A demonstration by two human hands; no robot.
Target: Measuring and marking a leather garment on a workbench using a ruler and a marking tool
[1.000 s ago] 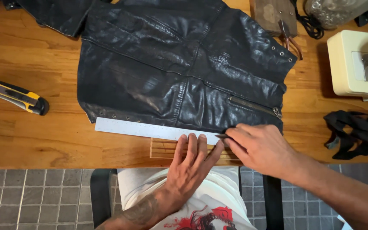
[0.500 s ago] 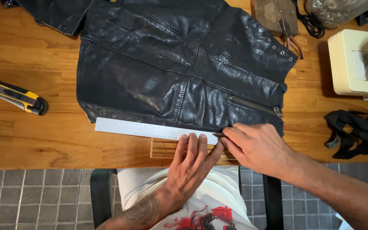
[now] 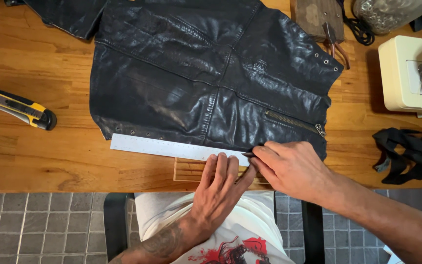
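A black leather jacket [image 3: 206,83] lies spread on the wooden table [image 3: 35,156]. A metal ruler [image 3: 157,146] rests along its lower hem. My left hand [image 3: 221,188] presses flat on the ruler's right end, fingers together. My right hand [image 3: 291,166] pinches a thin dark tool [image 3: 248,154] whose tip touches the jacket's hem at the ruler's right end. A small wooden board [image 3: 189,172] sits under the ruler near the table's front edge.
A yellow and black utility knife [image 3: 15,106] lies at the left. A cream box [image 3: 411,73] stands at the right, with black straps [image 3: 409,154] below it. A wooden block [image 3: 316,17], a cable and a glass jar [image 3: 389,13] sit at the back.
My right hand and its tool have shifted slightly left along the hem. The left hand and ruler have stayed put.
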